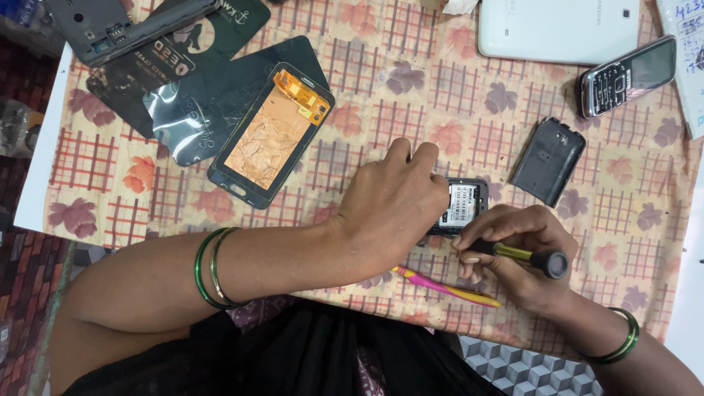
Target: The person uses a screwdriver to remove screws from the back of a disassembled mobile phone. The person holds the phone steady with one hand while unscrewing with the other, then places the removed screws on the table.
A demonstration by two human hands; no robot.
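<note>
left hand [396,209]: centre of frame, palm down, clamped over the left part of a small opened phone [463,205], pinning it to the table
right hand [524,253]: lower right of centre, fingers closed around a screwdriver [524,255] with yellow shaft and black cap; tip end points at the phone's lower edge, contact point hidden by fingers
opened phone: centre, back off, white label showing inside
back cover [548,161]: dark, just right of the phone, not touching
pink-yellow tool [447,287]: flat on the cloth below the hands, partly under the left one
screen panel [271,136]: centre left, face down, orange flex at top
keypad phone [628,75]: upper right
white tablet [561,29]: top right, face down
tablecloth [469,110]: checked, leaf print
bangles: green, both wrists
</note>
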